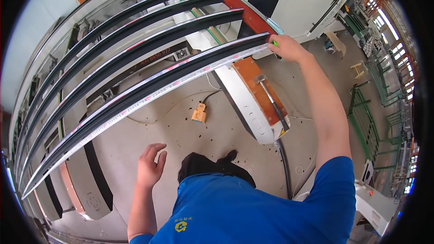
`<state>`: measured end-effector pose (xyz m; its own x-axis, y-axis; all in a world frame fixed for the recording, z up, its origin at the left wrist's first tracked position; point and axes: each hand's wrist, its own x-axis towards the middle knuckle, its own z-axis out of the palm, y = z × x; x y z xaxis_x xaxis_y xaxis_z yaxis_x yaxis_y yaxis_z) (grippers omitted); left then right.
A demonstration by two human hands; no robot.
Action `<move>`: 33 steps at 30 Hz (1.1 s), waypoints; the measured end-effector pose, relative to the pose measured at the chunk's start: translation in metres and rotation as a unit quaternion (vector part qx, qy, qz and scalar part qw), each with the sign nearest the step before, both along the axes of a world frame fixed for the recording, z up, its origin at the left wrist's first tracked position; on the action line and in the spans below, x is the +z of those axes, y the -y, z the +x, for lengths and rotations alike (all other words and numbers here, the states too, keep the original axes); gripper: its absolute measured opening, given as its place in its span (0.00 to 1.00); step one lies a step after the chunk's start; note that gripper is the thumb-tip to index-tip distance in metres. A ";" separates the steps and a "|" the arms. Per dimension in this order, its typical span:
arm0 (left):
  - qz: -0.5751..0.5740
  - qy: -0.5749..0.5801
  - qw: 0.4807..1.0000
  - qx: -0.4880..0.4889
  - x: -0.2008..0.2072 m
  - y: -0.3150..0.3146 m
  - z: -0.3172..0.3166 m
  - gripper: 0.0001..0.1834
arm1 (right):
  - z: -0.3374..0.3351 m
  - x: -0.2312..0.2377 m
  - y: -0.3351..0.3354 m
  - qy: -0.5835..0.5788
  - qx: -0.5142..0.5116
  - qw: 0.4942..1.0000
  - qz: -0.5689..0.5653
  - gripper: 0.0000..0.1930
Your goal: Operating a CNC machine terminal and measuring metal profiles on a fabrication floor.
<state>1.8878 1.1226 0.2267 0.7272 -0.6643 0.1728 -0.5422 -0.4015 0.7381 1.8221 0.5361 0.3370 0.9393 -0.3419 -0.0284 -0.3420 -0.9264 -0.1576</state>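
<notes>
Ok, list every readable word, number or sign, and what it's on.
Dark beam: orange digits, not copied out.
Blue shirt: yellow emblem beside small characters, not copied out.
White graduated tape: numbers too small to read.
White machine arm: faint marks, unreadable.
White panel at right: black mark, unclear.

Four long dark profiles (181, 68) are lying in view, with one red beam (253, 20) showing. Three round-ended supports (251, 114) are standing. One hammer (270, 95), one orange foot pedal (199, 112) and one thick black hose (285, 171) are appearing. Two hands are showing, one left hand (150, 165) and one right hand (285, 47), the latter holding one small green item (275, 43).
</notes>
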 end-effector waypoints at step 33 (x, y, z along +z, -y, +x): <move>0.134 0.094 0.959 -0.230 -0.030 0.647 0.165 0.17 | 0.024 -0.112 0.234 0.147 -0.229 0.912 -0.305 0.15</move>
